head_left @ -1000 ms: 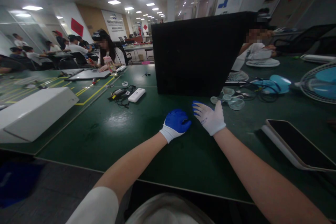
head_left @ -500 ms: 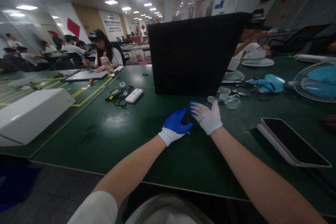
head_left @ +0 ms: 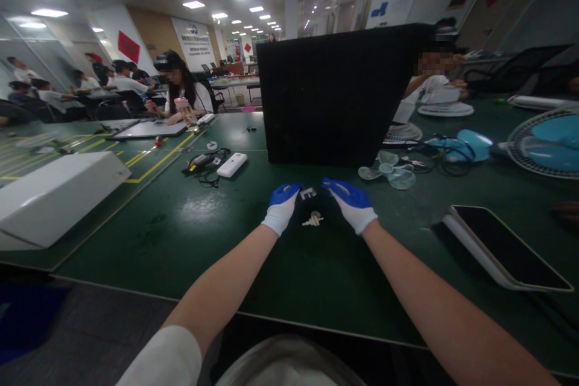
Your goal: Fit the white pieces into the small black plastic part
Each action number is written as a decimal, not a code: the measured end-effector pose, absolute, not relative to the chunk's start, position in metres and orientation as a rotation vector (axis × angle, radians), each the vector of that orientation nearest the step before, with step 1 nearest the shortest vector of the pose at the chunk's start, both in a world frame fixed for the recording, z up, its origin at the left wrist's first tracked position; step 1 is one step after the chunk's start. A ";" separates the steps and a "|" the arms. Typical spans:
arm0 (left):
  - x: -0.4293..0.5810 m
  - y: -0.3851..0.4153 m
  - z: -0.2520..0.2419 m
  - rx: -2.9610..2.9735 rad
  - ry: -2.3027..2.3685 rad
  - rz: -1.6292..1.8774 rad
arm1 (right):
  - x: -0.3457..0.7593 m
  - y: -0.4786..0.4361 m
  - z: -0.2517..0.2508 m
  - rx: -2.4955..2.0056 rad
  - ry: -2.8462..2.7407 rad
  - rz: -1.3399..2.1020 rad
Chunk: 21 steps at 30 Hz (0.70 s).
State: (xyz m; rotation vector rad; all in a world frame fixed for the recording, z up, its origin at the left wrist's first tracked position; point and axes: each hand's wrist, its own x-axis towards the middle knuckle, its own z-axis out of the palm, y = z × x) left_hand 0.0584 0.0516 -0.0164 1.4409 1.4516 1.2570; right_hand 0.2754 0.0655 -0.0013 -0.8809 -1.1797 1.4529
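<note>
My left hand, in a blue and white work glove, is closed at the fingertips on a small dark piece with a silvery metal part. Its exact kind is too dim to make out. Facing it, my right hand wears a matching glove and has its fingers drawn together close to the same piece. What lies between those fingertips, if anything, is hidden. Just below the gap between my hands, a small bunch of keys lies on the green tabletop.
A big black box stands behind my hands. To the left are a white power bank-like block, cables and a white box. On the right are clear fan blades, a phone-like slab and a fan.
My left hand has shifted left and turned, uncovering the keys and the silvery part. My right hand has turned from spread, palm showing, to fingers drawn together, blue side showing.
</note>
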 end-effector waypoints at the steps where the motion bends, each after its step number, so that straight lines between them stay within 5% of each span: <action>1: 0.057 0.054 -0.017 1.403 1.433 1.261 | 0.272 0.060 0.001 -0.930 -1.330 1.323; 10: 0.068 0.044 -0.003 0.973 1.392 1.075 | 0.239 0.028 0.020 -1.143 -1.902 0.572; 21: 0.055 0.012 0.026 2.141 1.380 1.034 | 0.245 0.021 0.029 -1.425 -1.698 0.714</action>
